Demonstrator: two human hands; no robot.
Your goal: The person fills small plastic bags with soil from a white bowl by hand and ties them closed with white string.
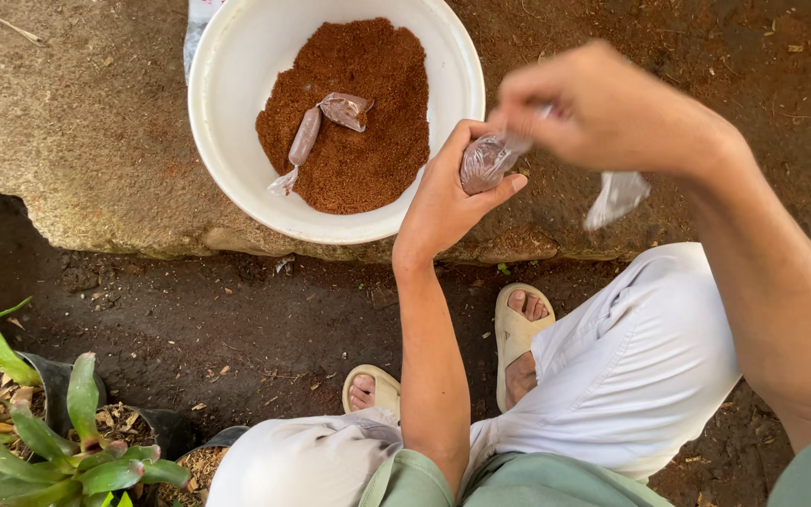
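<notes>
The left hand (448, 192) is closed around a small filled bag (486, 161), beside the basin (237, 66). The right hand (603, 108) pinches its neck; best to twist tightly, keeping the bag upright.

One camera is doing all the looking. It is sitting on the person's head and pointing almost straight down. The person's own knees and two sandaled feet (518, 340) are showing at the bottom, so the camera is looking down past their body to the dirt ground. The left hand (448, 192) and right hand (603, 108) are coming up close to the camera, in the upper middle. The right one is looking blurry, maybe because it is so near. A white bowl (237, 75) on a stone slab (77, 141) is lying at the top edge, partly cut off. A green plant (58, 451) is peeking in at the bottom left corner. No second view is sharing this scene.
</notes>
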